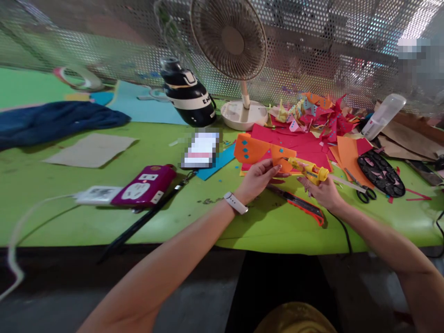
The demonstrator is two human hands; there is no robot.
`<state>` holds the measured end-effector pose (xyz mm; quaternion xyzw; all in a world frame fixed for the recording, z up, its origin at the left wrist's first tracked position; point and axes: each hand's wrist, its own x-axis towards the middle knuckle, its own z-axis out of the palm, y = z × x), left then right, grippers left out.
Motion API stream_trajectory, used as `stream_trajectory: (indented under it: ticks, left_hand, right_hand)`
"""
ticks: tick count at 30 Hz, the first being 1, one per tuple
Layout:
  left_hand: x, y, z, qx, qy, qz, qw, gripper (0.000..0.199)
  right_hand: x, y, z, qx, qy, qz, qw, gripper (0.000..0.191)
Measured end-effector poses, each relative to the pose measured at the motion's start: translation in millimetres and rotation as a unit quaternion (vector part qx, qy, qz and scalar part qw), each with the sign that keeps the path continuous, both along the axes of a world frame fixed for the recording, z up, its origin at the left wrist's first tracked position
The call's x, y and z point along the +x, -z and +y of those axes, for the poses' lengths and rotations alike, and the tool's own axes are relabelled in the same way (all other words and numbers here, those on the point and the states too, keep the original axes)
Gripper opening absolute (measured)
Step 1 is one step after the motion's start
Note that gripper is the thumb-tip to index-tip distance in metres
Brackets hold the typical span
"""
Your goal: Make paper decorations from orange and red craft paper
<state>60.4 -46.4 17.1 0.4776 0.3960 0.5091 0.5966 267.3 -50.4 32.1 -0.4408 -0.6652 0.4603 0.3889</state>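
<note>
My left hand (261,179), with a pale watch at the wrist, pinches the lower edge of an orange paper piece (255,150) dotted with blue diamonds. My right hand (323,193) is wrapped round a yellow glue gun (310,170). The gun's nozzle points left and lies at the orange paper, close to my left fingers; whether it touches cannot be made out. Below both hands an orange-and-black utility knife (300,205) rests on the green table (270,231). Red paper sheets (312,150) lie behind the orange piece.
A fan (239,115) and a black flask (190,99) stand at the back. Paper scraps (326,115) pile up beside them. Scissors (366,194) and a black tray (381,173) lie right. A phone (201,149) and a purple power strip (145,185) with cords lie left.
</note>
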Motion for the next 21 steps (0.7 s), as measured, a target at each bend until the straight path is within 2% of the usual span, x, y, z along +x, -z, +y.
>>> stream_trajectory:
  ticks: [16, 21]
  left_hand:
    - [0.1, 1.7, 0.8, 0.003, 0.006, 0.001, 1.000, 0.040]
    - [0.1, -2.4, -1.6, 0.007, -0.002, 0.008, 1.000, 0.039]
  right_hand:
    - [-0.7, -4.3, -2.3, 0.003, 0.004, -0.004, 1.000, 0.054]
    - [2.1, -3.1, -0.5, 0.037, -0.001, -0.004, 0.999, 0.046]
